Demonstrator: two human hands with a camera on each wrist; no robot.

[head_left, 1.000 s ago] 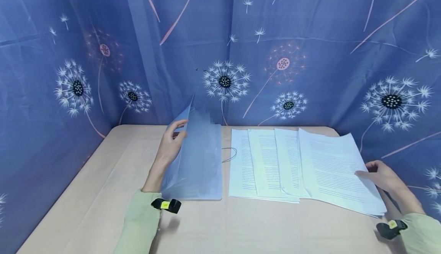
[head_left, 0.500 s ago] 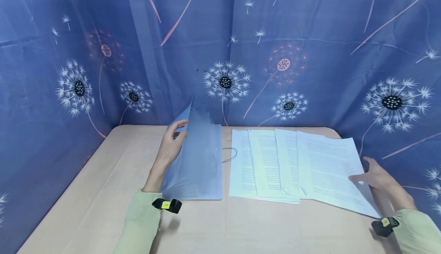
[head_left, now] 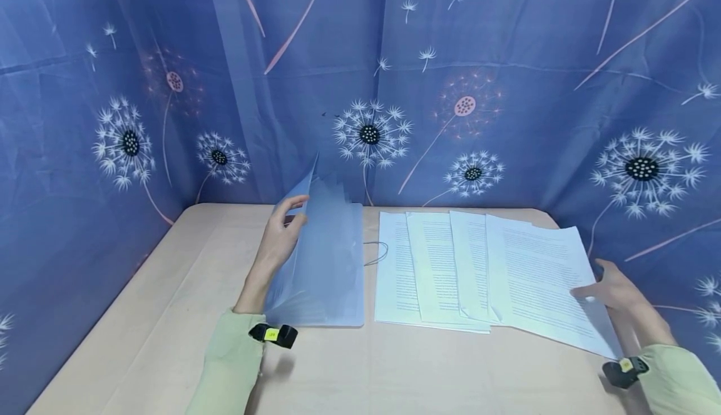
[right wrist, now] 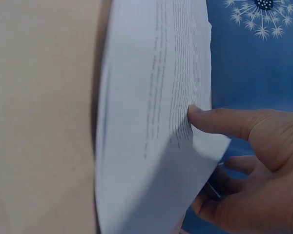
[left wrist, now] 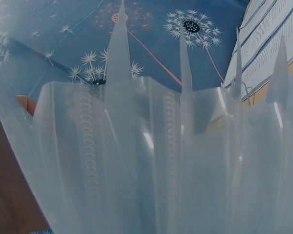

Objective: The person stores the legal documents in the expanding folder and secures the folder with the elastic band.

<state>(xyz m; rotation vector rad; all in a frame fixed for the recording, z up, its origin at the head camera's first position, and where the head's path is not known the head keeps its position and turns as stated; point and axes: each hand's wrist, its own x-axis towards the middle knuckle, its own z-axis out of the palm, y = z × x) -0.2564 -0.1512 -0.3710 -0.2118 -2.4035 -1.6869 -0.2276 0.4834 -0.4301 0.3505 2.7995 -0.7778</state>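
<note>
A translucent bluish expanding file (head_left: 332, 258) stands partly spread on the left half of the table. My left hand (head_left: 277, 236) grips its raised cover, thumb and fingers curled at the edge. Pleated pockets (left wrist: 156, 161) fill the left wrist view and hide most of that hand. To the right, printed paper sheets (head_left: 436, 265) lie overlapped in a fanned row. My right hand (head_left: 625, 293) pinches the right edge of the rightmost printed sheet (head_left: 541, 277). In the right wrist view the thumb (right wrist: 219, 121) presses on top, fingers underneath, and the paper bows upward.
A thin elastic loop (head_left: 382, 252) sticks out from the file's right side, close to the leftmost sheet. The beige table (head_left: 394, 371) backs onto a blue dandelion-print curtain (head_left: 281, 102), which also runs along the left and right sides.
My right hand has shifted slightly left, and the rightmost sheet's far corner and right edge have come down and inward with it. The left hand and the file have stayed put.
</note>
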